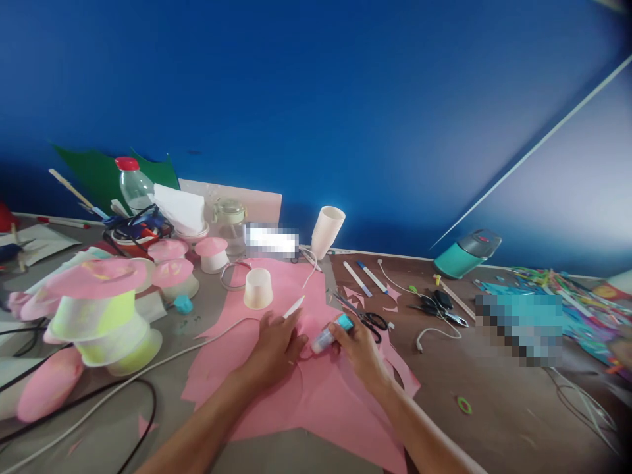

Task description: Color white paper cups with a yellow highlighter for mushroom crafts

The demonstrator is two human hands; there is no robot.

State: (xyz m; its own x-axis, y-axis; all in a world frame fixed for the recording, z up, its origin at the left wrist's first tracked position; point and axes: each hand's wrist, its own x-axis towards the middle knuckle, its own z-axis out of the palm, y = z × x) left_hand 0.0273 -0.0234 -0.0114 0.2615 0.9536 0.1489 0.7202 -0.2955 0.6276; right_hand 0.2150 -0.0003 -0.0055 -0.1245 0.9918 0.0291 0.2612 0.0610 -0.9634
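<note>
My right hand is closed around a glue stick, which has a clear barrel and a teal cap. It is tilted, its barrel end towards my left hand. The fingers of my left hand are curled, and a slim white pen-like thing sticks out from among them; its lower part is hidden. Both hands are over a large sheet of pink paper with jagged cut edges. A white paper cup stands upside down on the sheet, beyond my left hand. Black-handled scissors lie beyond my right hand.
At left are cups with pink tops and stacked yellow-green cups. A stack of white cups leans near the wall. Two markers, cables, a teal flask and coloured strips occupy the right.
</note>
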